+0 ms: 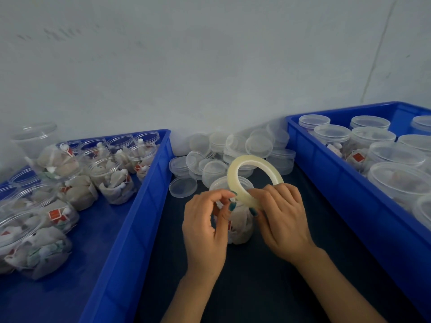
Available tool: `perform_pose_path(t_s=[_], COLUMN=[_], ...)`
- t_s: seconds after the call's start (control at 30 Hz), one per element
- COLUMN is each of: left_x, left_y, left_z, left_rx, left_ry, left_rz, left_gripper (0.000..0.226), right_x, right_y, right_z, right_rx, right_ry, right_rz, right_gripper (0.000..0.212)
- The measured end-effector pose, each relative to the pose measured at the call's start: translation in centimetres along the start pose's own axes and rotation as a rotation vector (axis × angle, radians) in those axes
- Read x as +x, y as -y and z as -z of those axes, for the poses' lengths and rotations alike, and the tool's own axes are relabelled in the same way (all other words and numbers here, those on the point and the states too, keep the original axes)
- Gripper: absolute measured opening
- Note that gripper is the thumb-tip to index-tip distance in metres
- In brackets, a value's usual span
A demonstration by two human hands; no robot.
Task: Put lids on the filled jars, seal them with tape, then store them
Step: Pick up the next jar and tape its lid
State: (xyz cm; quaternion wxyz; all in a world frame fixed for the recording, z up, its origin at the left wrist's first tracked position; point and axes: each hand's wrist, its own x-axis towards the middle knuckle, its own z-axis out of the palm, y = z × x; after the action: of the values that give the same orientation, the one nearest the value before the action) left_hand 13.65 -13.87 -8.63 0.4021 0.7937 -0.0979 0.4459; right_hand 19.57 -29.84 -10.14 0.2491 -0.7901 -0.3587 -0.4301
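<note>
The right hand [283, 215] grips the lower arc of the tape roll [254, 176], fingers curled round it, while the left hand [205, 220] pinches thumb and forefinger at the roll's edge, apparently picking for the free end (the clear tape itself is too thin to make out). The jar [238, 227] stands upright on the table just behind and between the two hands, filled with tea bags, its lid [219, 183] on. To do this step well, the person would want to lift the end cleanly without creasing it, draw out a short length, and lay it over the seam where lid meets jar wall, keeping the roll close so the strip does not twist or stick to itself. The table [256, 287] is dark and matte. The left bin [140, 206], blue, holds open filled jars; the right bin [326, 164], also blue, holds lidded ones. Loose lids [233, 150] are heaped at the back against a plain pale wall [210, 66]
</note>
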Motion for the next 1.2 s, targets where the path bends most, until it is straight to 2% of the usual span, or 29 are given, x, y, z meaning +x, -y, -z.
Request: perform_pose_path(t_s=[0.1,0.2,0.33,0.37,0.5,0.6,0.73,0.93,1.1,1.2], left_x=[-0.2,-0.1,0.0,0.1,0.0,0.0,0.1,0.1,-0.5,-0.7], left_y=[-0.2,0.0,0.2,0.3,0.7,0.9,1.2,0.9,0.2,0.1], left_z=[-0.4,-0.2,0.5,0.6,0.6,0.6,0.7,0.7,1.1,1.8], left_rx=[0.056,0.013,0.011,0.035,0.133,0.183,0.264,0.372,0.405,0.399], left_ry=[0.0,-0.021,-0.004,0.004,-0.031,-0.097,-0.143,-0.165,-0.127,-0.113], left_rz=[-0.108,-0.087,-0.049,-0.058,-0.105,-0.143,-0.211,-0.325,-0.368,-0.349], left_gripper=[0.015,0.02,0.05,0.051,0.027,0.019,0.02,0.025,0.031,0.027], right_x=[-0.1,-0.2,-0.1,-0.1,-0.1,-0.1,0.1,-0.2,-0.5,-0.8], right_y=[-0.3,-0.2,-0.2,0.0,0.2,0.2,-0.2,-1.9,-3.9,-4.4], right_z=[0.0,-0.1,0.1,0.1,0.1,0.1,0.1,0.8,1.7,1.9], right_rx=[-0.031,-0.06,-0.089,-0.094,-0.121,-0.14,-0.184,-0.392,-0.406,-0.38], right_ry=[-0.014,-0.03,-0.039,-0.037,-0.04,-0.06,-0.077,-0.16,-0.204,-0.181], right_rz=[-0.052,-0.04,0.03,0.048,0.087,0.096,0.116,0.083,-0.005,-0.04], right_gripper=[0.024,0.024,0.024,0.024,0.022,0.022,0.022,0.023,0.042,0.054])
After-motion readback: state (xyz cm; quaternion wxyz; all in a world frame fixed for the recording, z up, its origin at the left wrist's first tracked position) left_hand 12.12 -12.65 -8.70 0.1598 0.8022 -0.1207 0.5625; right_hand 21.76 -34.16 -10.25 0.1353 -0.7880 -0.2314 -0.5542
